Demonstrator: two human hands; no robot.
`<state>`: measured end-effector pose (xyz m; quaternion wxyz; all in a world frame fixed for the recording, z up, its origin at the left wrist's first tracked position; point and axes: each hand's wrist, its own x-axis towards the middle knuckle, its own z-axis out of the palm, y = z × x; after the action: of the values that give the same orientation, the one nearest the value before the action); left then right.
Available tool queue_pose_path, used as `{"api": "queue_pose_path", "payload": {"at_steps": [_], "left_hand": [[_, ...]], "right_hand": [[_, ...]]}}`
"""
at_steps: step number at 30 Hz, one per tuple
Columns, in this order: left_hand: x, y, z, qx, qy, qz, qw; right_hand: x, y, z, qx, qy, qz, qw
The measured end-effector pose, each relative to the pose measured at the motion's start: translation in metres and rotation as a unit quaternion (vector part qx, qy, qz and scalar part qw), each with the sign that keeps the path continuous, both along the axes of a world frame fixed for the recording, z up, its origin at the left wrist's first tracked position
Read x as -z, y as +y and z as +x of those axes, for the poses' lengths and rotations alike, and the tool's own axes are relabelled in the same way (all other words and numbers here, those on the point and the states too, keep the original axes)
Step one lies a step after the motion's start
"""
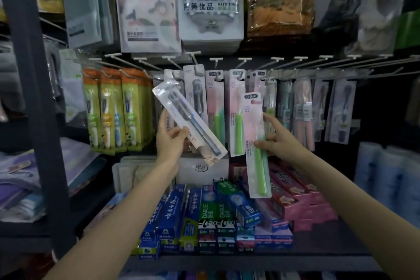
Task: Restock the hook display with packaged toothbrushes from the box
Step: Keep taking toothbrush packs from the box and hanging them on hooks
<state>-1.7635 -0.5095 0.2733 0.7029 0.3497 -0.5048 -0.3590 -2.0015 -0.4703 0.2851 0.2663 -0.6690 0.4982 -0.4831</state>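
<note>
Two toothbrush packs are held up before the hook display, one in each hand.

A grey pack [188,120] is gripped by the left hand [170,141], thumb curled across its front, and is tilted with its top end toward the upper left. A green pack [256,145] is pinched near its middle by the right hand [276,137] and hangs almost upright. Just beyond both hands, more packs are hung on the hooks [218,75]. Below the hands, toothpaste boxes [209,213] are laid on a shelf [329,254].
</note>
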Motion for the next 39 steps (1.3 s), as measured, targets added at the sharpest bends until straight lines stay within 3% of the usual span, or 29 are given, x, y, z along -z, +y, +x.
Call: {"api": "queue_pose_path", "payload": {"at_steps": [4, 9, 15, 21, 26, 30, 36, 39], "left_hand": [[-0.007, -0.006, 0.010, -0.015, -0.044, -0.016, 0.999], [-0.017, -0.026, 0.021, -0.031, -0.164, -0.008, 0.986], [-0.008, -0.024, 0.034, -0.141, -0.266, -0.039, 0.953], [0.017, -0.012, 0.026, -0.200, -0.239, -0.041, 0.949], [0.035, -0.008, 0.029, -0.185, -0.247, -0.055, 0.950], [0.050, -0.001, 0.031, -0.170, -0.265, -0.044, 0.948], [0.059, 0.010, 0.028, -0.160, -0.281, -0.049, 0.945], [0.061, 0.018, 0.023, -0.162, -0.291, -0.059, 0.941]], "right_hand": [[0.002, -0.005, 0.002, 0.002, 0.007, 0.005, 1.000], [0.002, -0.005, 0.006, 0.012, 0.030, 0.007, 0.999], [0.005, -0.005, 0.007, -0.013, -0.072, 0.061, 0.995], [0.006, -0.001, 0.004, -0.011, -0.067, 0.076, 0.995], [-0.018, -0.001, 0.017, 0.044, 0.059, -0.034, 0.997], [-0.041, -0.016, 0.026, 0.075, 0.034, -0.097, 0.992], [-0.036, -0.032, 0.021, 0.133, -0.097, -0.082, 0.983], [-0.032, -0.035, 0.019, 0.115, -0.128, -0.051, 0.984]]}}
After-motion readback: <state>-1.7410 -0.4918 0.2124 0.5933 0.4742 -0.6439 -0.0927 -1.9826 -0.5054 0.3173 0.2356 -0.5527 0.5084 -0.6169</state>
